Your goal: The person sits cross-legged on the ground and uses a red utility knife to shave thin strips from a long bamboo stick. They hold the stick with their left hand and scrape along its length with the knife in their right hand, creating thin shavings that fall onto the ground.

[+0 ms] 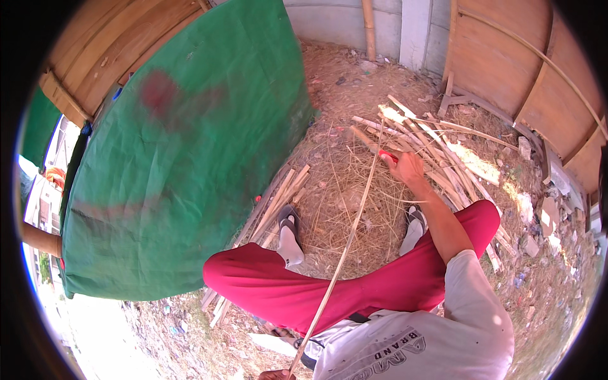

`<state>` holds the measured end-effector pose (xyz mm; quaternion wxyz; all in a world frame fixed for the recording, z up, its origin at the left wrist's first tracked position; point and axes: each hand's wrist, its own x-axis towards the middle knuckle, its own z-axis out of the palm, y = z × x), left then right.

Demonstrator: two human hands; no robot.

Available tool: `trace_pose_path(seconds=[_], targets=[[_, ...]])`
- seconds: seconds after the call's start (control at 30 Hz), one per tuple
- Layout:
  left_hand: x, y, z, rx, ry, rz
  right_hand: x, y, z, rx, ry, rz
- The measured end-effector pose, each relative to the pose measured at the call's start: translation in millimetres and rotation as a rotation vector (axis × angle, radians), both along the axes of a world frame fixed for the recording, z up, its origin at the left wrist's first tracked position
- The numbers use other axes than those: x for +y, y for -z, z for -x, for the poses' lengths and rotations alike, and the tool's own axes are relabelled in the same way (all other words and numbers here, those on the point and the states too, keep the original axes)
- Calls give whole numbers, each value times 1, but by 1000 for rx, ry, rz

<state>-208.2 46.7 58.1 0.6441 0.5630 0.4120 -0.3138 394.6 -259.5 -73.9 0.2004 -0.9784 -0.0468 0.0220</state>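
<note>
A long, thin bamboo strip [345, 258] slants from the lower edge, across my lap, up past my feet. At its near end, my left hand [276, 375] is closed around it, partly cut off by the picture's lower edge. My right hand [408, 170] grips the red handle of a knife [389, 156] near the strip's far end. The blade points up and left, crossing the strip; whether its edge bites into it I cannot tell. Thin shavings [347, 183] cover the ground between my sandalled feet.
Split bamboo pieces [453, 166] lie heaped to the right, and more bamboo strips [278, 201] lie by my left foot. A large green sheet [190, 164] stands on the left. Wooden panels [506, 57] and a pale wall [329, 25] bound the littered dirt ground.
</note>
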Motion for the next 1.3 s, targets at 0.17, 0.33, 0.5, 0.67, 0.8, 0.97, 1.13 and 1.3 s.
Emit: trace_pose_path(seconds=[0.17,0.33,0.5,0.67,0.8,0.97,1.13,1.3], targets=[[-18,1,1,-212,82,-276,-1,8,-4,-72,6,20],[1,1,15,133,-599,436,-7,27,-13,-98,18,135],[11,-14,22,142,-417,328,-42,4,-30,1,184,-12],[25,-20,23,221,-419,353,-39,5,-23,29,136,90],[31,-25,32,197,-357,317,-35,18,-28,-5,164,52],[37,-20,34,21,-135,147,-46,-1,-30,46,136,63],[37,-18,37,-8,-186,13,-41,14,-53,23,84,196],[39,-18,57,5,-288,-63,-23,-5,-58,65,104,200]])
